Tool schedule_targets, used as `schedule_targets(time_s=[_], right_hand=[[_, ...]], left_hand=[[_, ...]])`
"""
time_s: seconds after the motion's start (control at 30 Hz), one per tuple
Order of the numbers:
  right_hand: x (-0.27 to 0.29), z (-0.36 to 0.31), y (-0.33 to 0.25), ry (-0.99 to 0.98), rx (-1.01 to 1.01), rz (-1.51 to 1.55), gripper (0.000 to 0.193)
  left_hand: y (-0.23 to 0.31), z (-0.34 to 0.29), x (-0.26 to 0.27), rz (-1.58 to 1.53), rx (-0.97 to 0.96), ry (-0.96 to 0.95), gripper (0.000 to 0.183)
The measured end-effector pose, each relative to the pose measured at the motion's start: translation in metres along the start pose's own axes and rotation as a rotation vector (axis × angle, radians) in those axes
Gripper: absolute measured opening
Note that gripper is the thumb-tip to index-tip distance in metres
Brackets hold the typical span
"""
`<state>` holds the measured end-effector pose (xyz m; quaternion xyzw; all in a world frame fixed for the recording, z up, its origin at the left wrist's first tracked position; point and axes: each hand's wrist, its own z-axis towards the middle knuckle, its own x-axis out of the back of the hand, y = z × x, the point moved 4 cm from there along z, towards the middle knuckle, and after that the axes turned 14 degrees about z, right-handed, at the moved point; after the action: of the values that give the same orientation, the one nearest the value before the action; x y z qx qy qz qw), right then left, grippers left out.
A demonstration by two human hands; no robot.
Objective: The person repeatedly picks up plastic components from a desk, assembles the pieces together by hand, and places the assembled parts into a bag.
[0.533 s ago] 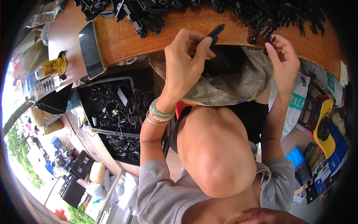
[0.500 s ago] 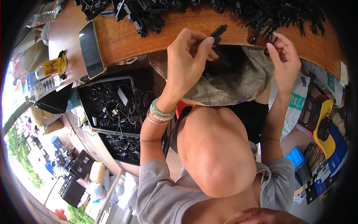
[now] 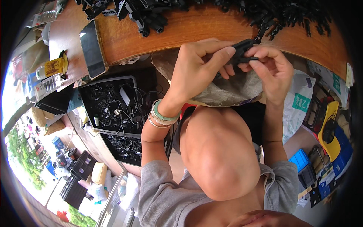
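Observation:
My left hand [image 3: 204, 68] grips a black plastic part [image 3: 242, 49] between thumb and fingers, just off the table's front edge. Close against it, my right hand [image 3: 273, 72] pinches a smaller, thin black piece [image 3: 250, 59]. The two pieces meet or nearly meet between my hands; whether they are joined I cannot tell. Beyond my right hand lies a heap of slim black plastic parts [image 3: 280, 19] on the wooden table [image 3: 189, 28]. Another pile of chunkier black parts [image 3: 140, 15] is farther left. Below my hands hangs an open woven sack [image 3: 230, 90], partly hidden by them.
A phone [image 3: 93, 49] lies at the table's left end near a yellow-labelled bottle [image 3: 55, 68]. Lower left stand black trays [image 3: 134, 85] of small parts and cables. At right are a white plastic bag [image 3: 298, 102], a yellow-edged item [image 3: 329, 132] and a blue bin [image 3: 299, 159].
My right hand has come left and down from the heap with a small piece. My left hand has moved right with its part, so both hands now meet above the sack.

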<state>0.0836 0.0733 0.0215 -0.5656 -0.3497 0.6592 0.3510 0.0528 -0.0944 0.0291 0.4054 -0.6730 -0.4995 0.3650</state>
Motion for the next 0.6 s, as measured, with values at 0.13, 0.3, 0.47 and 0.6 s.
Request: schedule_targets(time_s=[0.13,0.3,0.47,0.6], right_hand=[[0.004,-0.003,0.006,0.043,-0.025,0.065,0.014],[0.001,-0.007,0.009,0.083,0.002,0.115,0.02],[-0.011,-0.004,-0.002,0.113,0.111,-0.102,0.036],[-0.008,-0.004,-0.001,-0.038,0.019,-0.302,0.04]], left_hand=[[0.006,-0.005,-0.003,0.165,-0.149,-0.007,0.021],[0.01,-0.011,-0.003,0.472,-0.462,0.142,0.034],[0.014,-0.014,0.001,0.499,-0.491,0.062,0.036],[0.012,-0.016,0.0,0.52,-0.5,0.081,0.035]])
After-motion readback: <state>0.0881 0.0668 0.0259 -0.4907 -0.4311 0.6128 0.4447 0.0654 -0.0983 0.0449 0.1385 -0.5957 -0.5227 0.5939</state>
